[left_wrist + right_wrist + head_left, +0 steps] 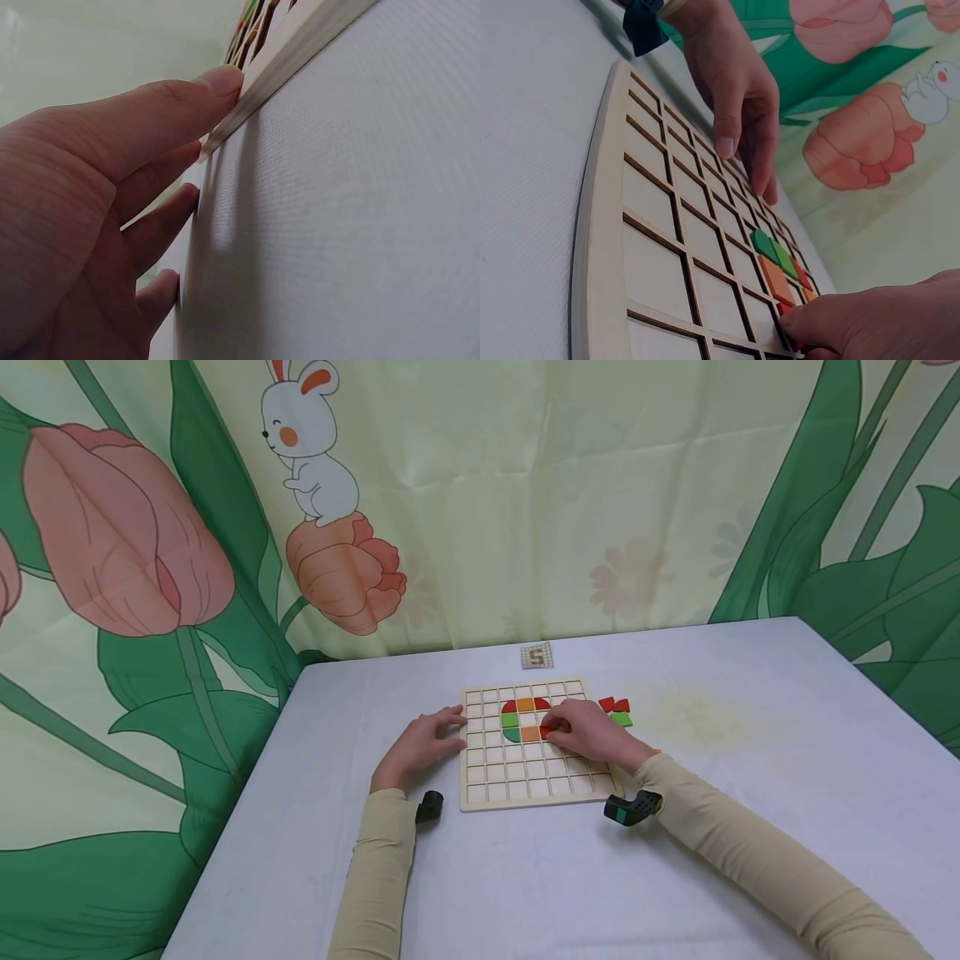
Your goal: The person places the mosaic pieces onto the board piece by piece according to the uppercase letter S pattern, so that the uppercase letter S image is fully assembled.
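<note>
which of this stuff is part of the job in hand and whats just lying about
In the job, it seems:
gridded wooden board
coloured pieces set in it
loose red and green pieces beside it
small card, perhaps a guide

Just around:
white table
printed backdrop

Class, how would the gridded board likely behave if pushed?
Probably stiff: the gridded board has a thick, wood-like rim. It seems unlikely to tip, lying broad and flat on the table. Rolling looks unlikely, given its straight edges.
</note>
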The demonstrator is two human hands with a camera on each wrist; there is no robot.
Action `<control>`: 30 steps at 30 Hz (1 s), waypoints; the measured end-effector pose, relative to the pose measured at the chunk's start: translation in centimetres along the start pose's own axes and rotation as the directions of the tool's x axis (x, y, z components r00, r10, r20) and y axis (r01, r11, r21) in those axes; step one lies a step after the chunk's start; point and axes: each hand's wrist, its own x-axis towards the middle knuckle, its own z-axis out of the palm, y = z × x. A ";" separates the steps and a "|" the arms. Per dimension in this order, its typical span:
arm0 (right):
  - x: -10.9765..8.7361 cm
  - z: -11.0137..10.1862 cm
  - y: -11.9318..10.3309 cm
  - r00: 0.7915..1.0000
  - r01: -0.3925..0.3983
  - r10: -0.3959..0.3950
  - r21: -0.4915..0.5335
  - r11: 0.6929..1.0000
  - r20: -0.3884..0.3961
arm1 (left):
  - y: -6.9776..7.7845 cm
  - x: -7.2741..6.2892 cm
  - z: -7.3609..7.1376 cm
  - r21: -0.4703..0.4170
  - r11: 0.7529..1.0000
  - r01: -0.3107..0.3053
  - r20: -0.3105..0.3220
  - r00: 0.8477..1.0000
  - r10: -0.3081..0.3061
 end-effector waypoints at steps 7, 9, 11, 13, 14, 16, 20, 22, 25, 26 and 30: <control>0.0 0.1 0.1 1.000 -0.004 0.004 0.003 1.000 -0.002 | 0.0 0.0 0.1 0.002 1.000 0.005 -0.001 1.000 -0.005; 0.0 0.2 0.1 1.000 -0.002 0.002 0.005 1.000 0.000 | 0.0 -0.1 0.1 0.000 1.000 0.009 -0.001 1.000 -0.009; 0.1 0.2 0.1 1.000 0.001 -0.001 0.004 1.000 0.001 | 0.0 -0.1 0.0 0.000 1.000 0.013 -0.002 1.000 -0.013; 0.1 0.2 0.1 1.000 0.003 -0.003 0.005 1.000 -0.002 | -0.1 -0.1 0.1 0.001 1.000 0.012 -0.003 1.000 -0.012; 0.1 0.3 0.0 1.000 0.003 -0.003 0.004 1.000 -0.003 | -0.1 -0.1 0.1 0.000 1.000 0.012 -0.003 1.000 -0.012; 0.0 0.3 0.0 1.000 0.005 -0.005 0.003 1.000 -0.005 | -0.2 -0.1 0.1 0.000 1.000 0.010 -0.004 1.000 -0.010; 0.0 0.3 0.0 1.000 -0.001 0.001 0.004 1.000 -0.003 | -0.3 0.0 0.1 -0.002 1.000 0.008 -0.004 1.000 -0.008; 0.0 0.2 0.0 1.000 -0.010 0.010 0.009 1.000 -0.002 | -0.3 0.0 0.1 -0.002 1.000 0.005 -0.004 1.000 -0.005; 0.0 0.2 0.1 1.000 -0.025 0.025 0.019 1.000 -0.010 | -0.3 0.1 0.1 0.001 1.000 0.002 -0.004 1.000 -0.002; -0.1 0.2 0.2 0.999 -0.034 0.035 0.022 0.999 -0.016 | -0.3 0.2 0.1 0.003 1.000 0.001 -0.003 1.000 -0.001; -0.5 -0.3 0.6 0.996 -0.078 0.080 0.042 0.996 -0.048 | -0.3 0.2 0.1 0.015 1.000 0.003 0.000 1.000 -0.003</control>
